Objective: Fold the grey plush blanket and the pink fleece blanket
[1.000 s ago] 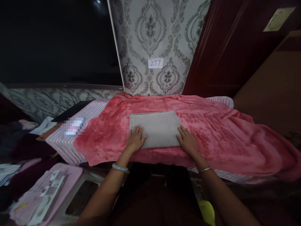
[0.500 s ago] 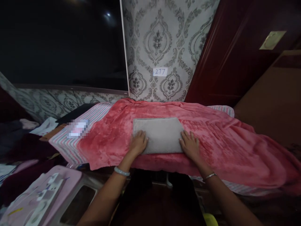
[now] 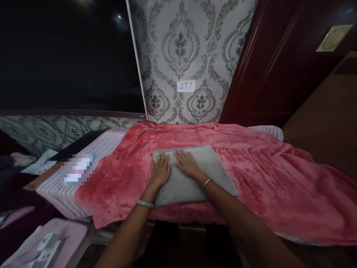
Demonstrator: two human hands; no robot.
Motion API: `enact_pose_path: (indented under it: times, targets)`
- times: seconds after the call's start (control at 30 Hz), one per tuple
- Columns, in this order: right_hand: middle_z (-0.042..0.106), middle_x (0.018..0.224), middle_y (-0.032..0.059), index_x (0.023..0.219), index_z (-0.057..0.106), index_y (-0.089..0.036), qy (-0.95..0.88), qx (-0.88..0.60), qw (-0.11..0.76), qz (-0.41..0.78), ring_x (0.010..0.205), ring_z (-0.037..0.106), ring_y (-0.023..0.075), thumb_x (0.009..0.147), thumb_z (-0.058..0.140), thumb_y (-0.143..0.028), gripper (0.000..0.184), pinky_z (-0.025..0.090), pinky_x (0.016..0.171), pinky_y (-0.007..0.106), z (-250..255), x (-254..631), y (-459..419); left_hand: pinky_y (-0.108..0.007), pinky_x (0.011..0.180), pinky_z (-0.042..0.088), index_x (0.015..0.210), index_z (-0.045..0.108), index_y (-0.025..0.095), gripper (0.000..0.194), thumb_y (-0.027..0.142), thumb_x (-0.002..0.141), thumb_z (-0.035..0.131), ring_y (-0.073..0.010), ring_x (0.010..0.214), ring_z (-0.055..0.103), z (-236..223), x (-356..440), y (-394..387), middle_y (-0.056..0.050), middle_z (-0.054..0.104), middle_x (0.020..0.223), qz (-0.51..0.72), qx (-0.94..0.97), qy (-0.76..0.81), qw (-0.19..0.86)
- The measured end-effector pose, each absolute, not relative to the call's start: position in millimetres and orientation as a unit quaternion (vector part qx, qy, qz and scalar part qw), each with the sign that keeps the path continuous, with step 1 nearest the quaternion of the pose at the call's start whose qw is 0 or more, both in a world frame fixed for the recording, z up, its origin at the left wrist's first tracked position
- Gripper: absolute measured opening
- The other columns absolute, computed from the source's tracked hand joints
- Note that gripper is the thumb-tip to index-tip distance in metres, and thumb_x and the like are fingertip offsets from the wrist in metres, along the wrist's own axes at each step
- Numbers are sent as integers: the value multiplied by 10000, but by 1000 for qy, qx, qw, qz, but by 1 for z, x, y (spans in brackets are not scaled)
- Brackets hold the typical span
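A folded grey cloth [image 3: 192, 188] lies flat on a red plush blanket [image 3: 119, 182], its layered edge showing along the back. My left hand [image 3: 161, 170] rests palm down at the cloth's left edge, fingers stretched toward the back. Beside it, my right hand [image 3: 187, 163] lies flat on the upper left part of the cloth, with its fingers apart. Neither hand grips anything. A pale bangle circles the left wrist and a thin silver one the right.
A striped board cover [image 3: 58, 190] shows under the blanket at the left, with a blurred-out object [image 3: 78, 169] on it. A pink stool top [image 3: 69, 232] holding a power strip [image 3: 48, 249] stands lower left. Behind are a large dark screen [image 3: 69, 56] and a papered wall [image 3: 181, 44].
My right hand has moved left from the cloth's right edge onto its upper left part. My left hand stays at the left edge. The view has moved closer to the cloth.
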State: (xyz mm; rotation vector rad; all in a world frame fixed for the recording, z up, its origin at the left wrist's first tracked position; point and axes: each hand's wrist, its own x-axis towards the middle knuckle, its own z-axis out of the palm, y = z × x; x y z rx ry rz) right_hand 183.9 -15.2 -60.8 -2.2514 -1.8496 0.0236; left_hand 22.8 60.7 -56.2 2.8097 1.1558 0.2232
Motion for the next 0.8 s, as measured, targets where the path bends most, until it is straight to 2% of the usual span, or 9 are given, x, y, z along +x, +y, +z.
enact_pose_path:
  times: [0.13,0.23,0.33,0.43,0.53,0.63,0.7,0.8]
  targets:
    - [274,1688,106,1609,342,-189,-501,-858,106,-19,1561,212,318,1053,368,-460,619,196,1239,566,-68,249,-50,-609,1249,217,1599,341,164,600,322,1020,326,-295,1586,170,-59,25,64,-133,232,1701,75,922,376,55]
    - [287,1678,153,1608,339,-171,-409,-904,119,-29,1515,315,346,1055,348,-457,623,318,1179,556,-74,279,-73,-620,1242,224,1579,388,176,584,317,1014,340,-309,1582,185,-62,26,67,-144,247,1696,96,920,375,61]
    - [471,1549,227,1583,371,-116,-370,-913,165,-48,1396,478,343,1046,357,-435,625,405,1111,496,-79,288,-82,-597,1229,269,1527,463,146,568,327,992,404,-346,1571,212,-67,24,70,-198,258,1683,161,905,388,62]
    - [652,1329,228,1518,457,-69,-334,-914,221,-66,1263,586,328,1023,378,-379,589,438,1072,449,-79,288,-82,-564,1181,370,1509,449,67,617,334,953,473,-384,1496,373,-72,19,75,-274,357,1617,250,861,433,93]
    - [661,1323,216,1473,515,-68,-313,-912,263,-32,1243,611,312,1002,408,-362,565,453,1062,418,-74,289,-81,-537,1147,420,1515,406,40,693,339,905,537,-373,1384,517,-74,14,82,-273,530,1484,307,814,459,181]
    - [654,1359,187,1437,568,-113,-306,-904,297,22,1254,619,303,978,466,-361,532,461,1065,397,-67,292,-81,-504,1157,415,1474,455,128,724,317,804,655,-332,1374,534,-68,12,92,-203,590,1447,357,734,474,331]
    - [648,1381,172,1445,566,-130,-303,-900,311,44,1265,620,291,954,512,-348,540,466,1070,380,-63,297,-82,-488,1099,471,1359,553,164,662,312,735,715,-319,1295,602,-60,13,97,-166,676,1328,366,683,477,414]
    - [599,1451,170,1482,528,-132,-309,-889,331,68,1311,594,277,904,581,-323,611,463,1089,373,-58,304,-84,-458,844,598,1035,687,160,427,360,667,772,-322,948,742,-43,15,102,-139,768,943,338,670,449,486]
